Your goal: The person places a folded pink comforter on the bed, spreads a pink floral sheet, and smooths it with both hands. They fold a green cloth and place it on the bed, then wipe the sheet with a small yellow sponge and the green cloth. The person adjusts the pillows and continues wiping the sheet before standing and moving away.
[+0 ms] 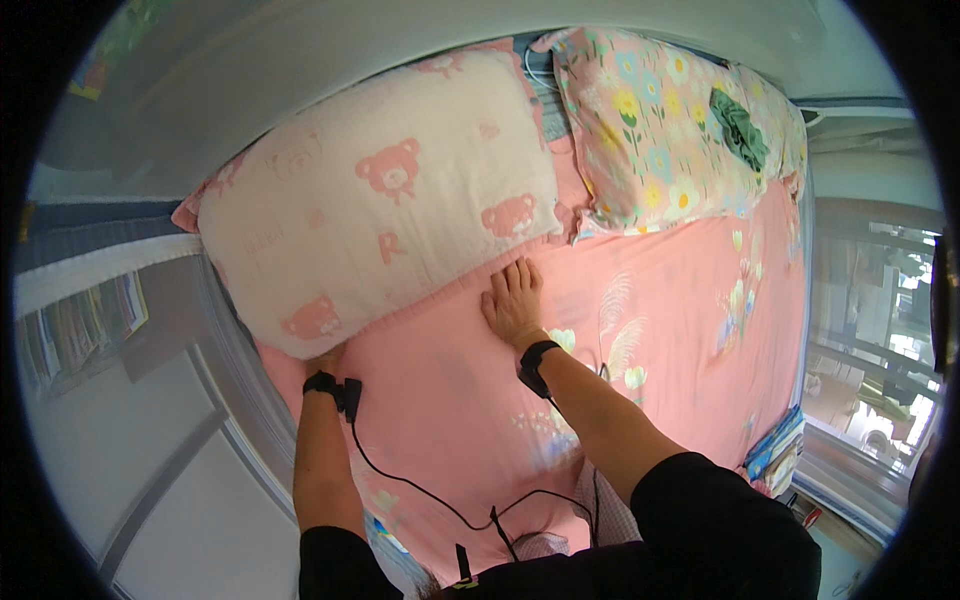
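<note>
A large white pillow with pink bear prints [390, 230] lies on a bed with a pink flowered sheet [430, 400]. Pink fabric edging shows around the pillow. My left hand [325, 362] is at the pillow's near left corner, its fingers hidden beneath or behind the edge. My right hand [515, 303] lies palm down on the sheet with fingers extended, the tips at the pillow's near edge and nothing held. Both wrists wear black bands with a black cable [420, 488] running between them and my body.
A second, flowered pillow [650, 130] lies at the far right with a crumpled green cloth [738, 130] on it. Folded items [775, 450] are stacked at the bed's right edge by a window. Grey cabinet panels [170, 470] stand on the left, and a pale wall curves behind the pillows.
</note>
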A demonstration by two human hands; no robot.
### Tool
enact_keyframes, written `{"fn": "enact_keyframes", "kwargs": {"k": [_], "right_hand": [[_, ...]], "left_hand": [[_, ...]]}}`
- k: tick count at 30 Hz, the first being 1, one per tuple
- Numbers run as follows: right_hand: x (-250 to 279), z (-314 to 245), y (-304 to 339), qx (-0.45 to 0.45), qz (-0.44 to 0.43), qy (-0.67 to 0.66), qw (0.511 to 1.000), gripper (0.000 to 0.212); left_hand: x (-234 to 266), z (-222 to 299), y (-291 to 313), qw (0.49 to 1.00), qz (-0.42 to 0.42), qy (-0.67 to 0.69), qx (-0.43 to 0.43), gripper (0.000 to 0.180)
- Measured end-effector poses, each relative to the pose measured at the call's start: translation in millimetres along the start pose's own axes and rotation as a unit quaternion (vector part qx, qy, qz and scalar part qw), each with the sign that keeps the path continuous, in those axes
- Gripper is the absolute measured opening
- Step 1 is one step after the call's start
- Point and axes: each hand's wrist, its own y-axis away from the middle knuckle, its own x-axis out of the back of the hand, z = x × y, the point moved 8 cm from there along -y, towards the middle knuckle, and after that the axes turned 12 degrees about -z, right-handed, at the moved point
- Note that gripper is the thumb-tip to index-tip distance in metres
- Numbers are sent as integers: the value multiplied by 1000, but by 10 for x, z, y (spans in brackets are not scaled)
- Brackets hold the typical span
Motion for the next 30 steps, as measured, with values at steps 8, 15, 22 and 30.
{"fn": "enact_keyframes", "kwargs": {"k": [8, 15, 22, 30], "right_hand": [[294, -91, -91, 64, -7, -42, 997, 44], [-108, 482, -1188, 82, -234, 6, 969, 40], [-376, 565, -1511, 64, -244, 17, 967, 37], [209, 390, -1322, 81, -160, -56, 982, 36]], "left_hand": [[58, -11, 85, 1000, -5, 6, -3, 49], [68, 10, 71, 1000, 5, 16, 6, 50], [142, 21, 135, 999, 29, 31, 5, 50], [192, 9, 164, 998, 42, 38, -1, 51]]}}
